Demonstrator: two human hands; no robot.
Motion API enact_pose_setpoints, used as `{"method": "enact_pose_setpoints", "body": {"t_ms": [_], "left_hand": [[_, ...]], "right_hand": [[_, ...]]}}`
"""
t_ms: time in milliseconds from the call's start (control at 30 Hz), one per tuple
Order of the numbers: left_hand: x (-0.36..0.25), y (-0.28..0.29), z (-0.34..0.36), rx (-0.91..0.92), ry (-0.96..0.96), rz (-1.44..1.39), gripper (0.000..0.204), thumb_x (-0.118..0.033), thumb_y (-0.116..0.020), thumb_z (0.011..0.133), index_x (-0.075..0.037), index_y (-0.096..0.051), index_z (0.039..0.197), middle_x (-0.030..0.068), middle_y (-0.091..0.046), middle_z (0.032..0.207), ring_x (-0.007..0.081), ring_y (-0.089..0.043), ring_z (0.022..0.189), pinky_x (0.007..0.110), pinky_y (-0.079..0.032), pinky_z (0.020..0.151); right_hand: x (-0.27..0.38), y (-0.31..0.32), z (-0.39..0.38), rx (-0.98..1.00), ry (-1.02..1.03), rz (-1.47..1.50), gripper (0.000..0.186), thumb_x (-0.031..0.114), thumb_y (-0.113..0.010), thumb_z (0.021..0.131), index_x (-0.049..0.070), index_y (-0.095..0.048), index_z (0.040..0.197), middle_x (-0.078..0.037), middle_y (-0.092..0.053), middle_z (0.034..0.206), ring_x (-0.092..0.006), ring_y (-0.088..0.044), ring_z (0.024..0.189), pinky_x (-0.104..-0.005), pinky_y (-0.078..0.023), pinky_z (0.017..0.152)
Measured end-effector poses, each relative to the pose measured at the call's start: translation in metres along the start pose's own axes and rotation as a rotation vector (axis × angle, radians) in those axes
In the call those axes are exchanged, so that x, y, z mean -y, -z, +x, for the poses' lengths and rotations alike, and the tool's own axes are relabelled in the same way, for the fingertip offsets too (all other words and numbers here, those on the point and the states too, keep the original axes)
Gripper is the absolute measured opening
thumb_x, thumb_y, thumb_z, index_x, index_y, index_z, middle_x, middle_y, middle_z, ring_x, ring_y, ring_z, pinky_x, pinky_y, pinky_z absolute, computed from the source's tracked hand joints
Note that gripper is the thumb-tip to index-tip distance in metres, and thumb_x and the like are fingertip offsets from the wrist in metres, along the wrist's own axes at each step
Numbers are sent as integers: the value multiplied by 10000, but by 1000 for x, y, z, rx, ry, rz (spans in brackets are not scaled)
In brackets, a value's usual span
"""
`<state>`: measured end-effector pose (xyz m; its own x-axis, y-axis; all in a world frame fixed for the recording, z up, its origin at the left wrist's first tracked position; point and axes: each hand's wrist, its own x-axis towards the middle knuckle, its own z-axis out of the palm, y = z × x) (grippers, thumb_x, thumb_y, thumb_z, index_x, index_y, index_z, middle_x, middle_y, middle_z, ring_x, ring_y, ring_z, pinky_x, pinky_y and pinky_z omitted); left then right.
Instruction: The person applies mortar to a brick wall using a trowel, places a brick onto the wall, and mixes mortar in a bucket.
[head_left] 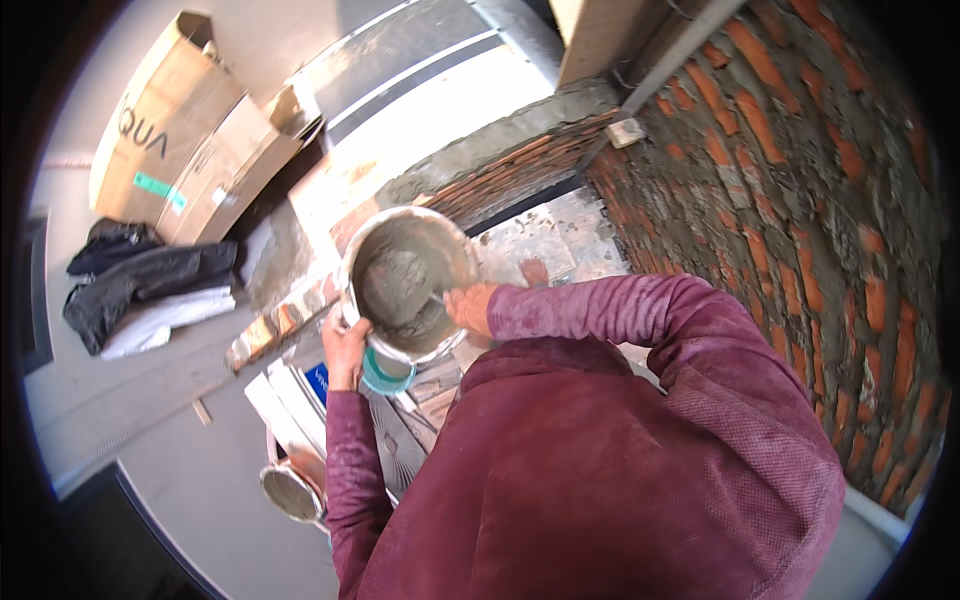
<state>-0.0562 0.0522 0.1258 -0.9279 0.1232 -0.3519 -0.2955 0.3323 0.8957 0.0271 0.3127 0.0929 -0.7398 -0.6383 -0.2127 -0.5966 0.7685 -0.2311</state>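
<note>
A round whitish bucket [458, 246] with grey wet mortar [385, 270] inside stands in front of me. My left hand [345, 347] grips its near-left rim, thumb over the edge. At the right side of the bucket, my right hand [469, 308] is closed around the handle of a trowel [436, 297]. The trowel reaches into the mortar; its blade is coated and hard to make out. Just below the bucket, near my left wrist, sits a teal container [388, 372], partly hidden.
A rough brick wall [770, 220] smeared with mortar rises on the right. A low brick ledge [500, 150] runs ahead. Cardboard boxes [190, 140] and dark clothes [150, 280] lie at left. A smaller mortar pail [291, 492] stands lower left, near a broken brick edge [280, 325].
</note>
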Motion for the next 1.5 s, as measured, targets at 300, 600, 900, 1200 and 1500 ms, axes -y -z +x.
{"method": "enact_pose_setpoints", "body": {"t_ms": [300,600,900,1200,1500], "left_hand": [[-39,-44,28,210,-104,449,306,40,-581,708,7,-608,1011,11,-595,771,106,-530,655,268,-457,636],[-61,-89,28,398,-248,461,522,54,-586,695,-13,-610,1212,15,-641,864,80,-544,724,233,-448,674],[-67,-103,16,344,-15,231,207,95,-561,721,-50,-564,869,-62,-500,703,32,-432,584,202,-357,526],[-50,-154,39,235,101,-14,190,84,-614,717,-69,-552,811,-41,-519,681,54,-466,573,220,-391,530],[-27,-171,58,246,168,-236,224,108,-581,756,-63,-568,900,-8,-588,752,90,-542,619,236,-468,592]], "right_hand": [[-40,-3,33,55,-499,215,250,149,-607,805,67,-740,1000,-150,-709,987,-312,-700,917,-422,-568,740],[-85,-28,-34,542,-378,1205,125,170,-655,836,60,-685,887,-82,-675,757,-212,-641,636,-367,-495,535],[-83,-74,-98,294,-330,2015,125,94,-645,849,38,-584,942,-13,-521,595,-94,-503,466,-261,-386,390],[-113,-35,-169,94,-524,2071,339,67,-641,811,49,-583,1145,1,-526,686,-88,-510,514,-264,-389,400],[-102,-19,-193,-140,-519,2057,401,78,-598,835,4,-527,1223,-31,-516,628,-110,-517,480,-279,-402,390]]}}
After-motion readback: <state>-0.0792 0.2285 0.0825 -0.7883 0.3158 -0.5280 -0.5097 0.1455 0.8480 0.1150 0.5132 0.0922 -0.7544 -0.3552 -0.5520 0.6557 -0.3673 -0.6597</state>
